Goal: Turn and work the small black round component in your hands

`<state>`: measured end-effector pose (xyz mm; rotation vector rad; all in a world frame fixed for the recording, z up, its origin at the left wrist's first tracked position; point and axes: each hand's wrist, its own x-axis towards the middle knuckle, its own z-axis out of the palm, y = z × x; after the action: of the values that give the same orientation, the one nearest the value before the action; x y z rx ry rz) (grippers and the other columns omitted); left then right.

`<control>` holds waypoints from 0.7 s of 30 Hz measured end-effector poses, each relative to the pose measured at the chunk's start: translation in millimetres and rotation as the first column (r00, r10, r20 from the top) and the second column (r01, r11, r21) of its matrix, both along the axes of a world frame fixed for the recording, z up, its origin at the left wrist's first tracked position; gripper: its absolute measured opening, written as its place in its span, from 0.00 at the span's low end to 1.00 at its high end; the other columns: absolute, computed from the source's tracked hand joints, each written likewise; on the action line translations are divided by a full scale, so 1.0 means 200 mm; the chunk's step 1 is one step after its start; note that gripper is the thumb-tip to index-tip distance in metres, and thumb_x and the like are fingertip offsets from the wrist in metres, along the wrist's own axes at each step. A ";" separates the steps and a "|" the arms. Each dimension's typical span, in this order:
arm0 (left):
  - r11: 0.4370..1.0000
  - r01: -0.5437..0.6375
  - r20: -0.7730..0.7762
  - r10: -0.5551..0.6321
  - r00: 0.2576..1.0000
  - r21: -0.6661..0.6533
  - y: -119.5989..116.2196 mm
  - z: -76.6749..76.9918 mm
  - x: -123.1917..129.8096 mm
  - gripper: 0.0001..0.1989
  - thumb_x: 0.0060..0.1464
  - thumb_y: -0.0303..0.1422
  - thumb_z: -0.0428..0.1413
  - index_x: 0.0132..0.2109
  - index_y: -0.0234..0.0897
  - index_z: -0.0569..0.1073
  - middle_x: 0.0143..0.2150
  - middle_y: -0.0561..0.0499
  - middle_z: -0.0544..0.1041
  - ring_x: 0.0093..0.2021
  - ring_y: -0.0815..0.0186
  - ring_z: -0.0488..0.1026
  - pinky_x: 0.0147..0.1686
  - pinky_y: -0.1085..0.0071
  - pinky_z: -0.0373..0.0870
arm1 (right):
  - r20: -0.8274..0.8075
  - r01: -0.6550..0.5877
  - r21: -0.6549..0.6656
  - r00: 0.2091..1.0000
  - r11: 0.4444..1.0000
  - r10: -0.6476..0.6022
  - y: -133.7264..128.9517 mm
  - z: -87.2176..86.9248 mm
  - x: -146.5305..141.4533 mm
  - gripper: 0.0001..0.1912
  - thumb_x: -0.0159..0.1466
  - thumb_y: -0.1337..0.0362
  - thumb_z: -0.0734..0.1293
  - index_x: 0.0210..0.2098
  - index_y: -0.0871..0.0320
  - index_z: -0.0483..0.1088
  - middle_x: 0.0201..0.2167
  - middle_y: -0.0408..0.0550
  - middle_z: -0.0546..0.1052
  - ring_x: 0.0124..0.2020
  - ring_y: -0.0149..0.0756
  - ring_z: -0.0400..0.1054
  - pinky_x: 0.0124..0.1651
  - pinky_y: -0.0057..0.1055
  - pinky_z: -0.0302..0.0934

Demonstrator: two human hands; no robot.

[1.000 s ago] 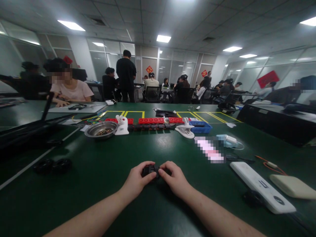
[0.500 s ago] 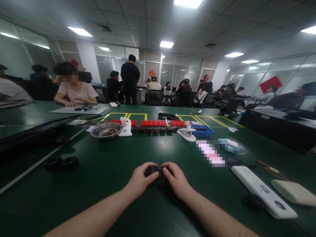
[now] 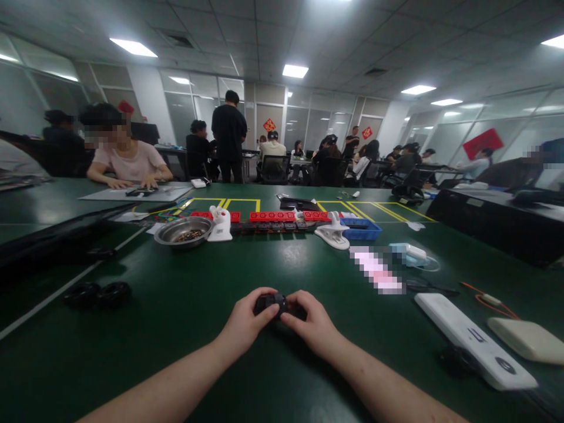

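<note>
Between my hands, above the green table (image 3: 176,352), is a small dark black part (image 3: 272,302) with a blocky, rounded outline; its exact kind cannot be made out. My left hand (image 3: 247,314) is closed around its left side, thumb lying across the near face. On the other side, my right hand (image 3: 314,320) has curled fingers at the part's right end, with the thumb pressed near its lower edge. The right fingertips are partly hidden behind the part.
Ahead stand a metal bowl (image 3: 164,234) of small pieces, two white clamps (image 3: 219,226), a red strip (image 3: 272,217) over black blocks, and a blue tray (image 3: 368,230). Black rings (image 3: 113,294) lie left; a white power strip (image 3: 473,341) lies right. A person (image 3: 127,161) works across the table.
The black part has turned and tilted a little in my hands, showing more of its top. My right fingers have curled further round it. The view has shifted slightly.
</note>
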<state>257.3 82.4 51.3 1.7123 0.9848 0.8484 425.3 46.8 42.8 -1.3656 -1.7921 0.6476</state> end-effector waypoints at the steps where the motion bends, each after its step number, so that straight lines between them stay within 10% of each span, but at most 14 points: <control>1: 1.000 0.005 0.008 -0.005 1.000 -0.017 0.01 0.00 0.00 0.18 0.46 0.41 0.52 0.41 0.35 0.67 0.39 0.47 0.71 0.41 0.61 0.68 0.41 0.67 0.63 | -0.019 0.003 -0.003 1.000 1.000 -0.003 0.00 0.00 0.00 0.10 0.53 0.63 0.66 0.33 0.60 0.65 0.31 0.45 0.67 0.35 0.33 0.59 0.37 0.28 0.54; 21: 0.999 0.033 0.020 -0.033 0.999 0.022 -0.01 -0.01 -0.01 0.19 0.45 0.42 0.53 0.43 0.35 0.67 0.40 0.47 0.71 0.40 0.62 0.68 0.40 0.68 0.64 | 0.040 -0.021 0.017 0.999 1.000 0.021 0.00 0.01 0.00 0.12 0.59 0.58 0.59 0.27 0.60 0.65 0.26 0.45 0.66 0.32 0.33 0.59 0.35 0.28 0.53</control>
<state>256.2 79.8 49.6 1.7304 0.9346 0.8566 425.2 45.9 45.7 -1.3585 -1.8417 0.6185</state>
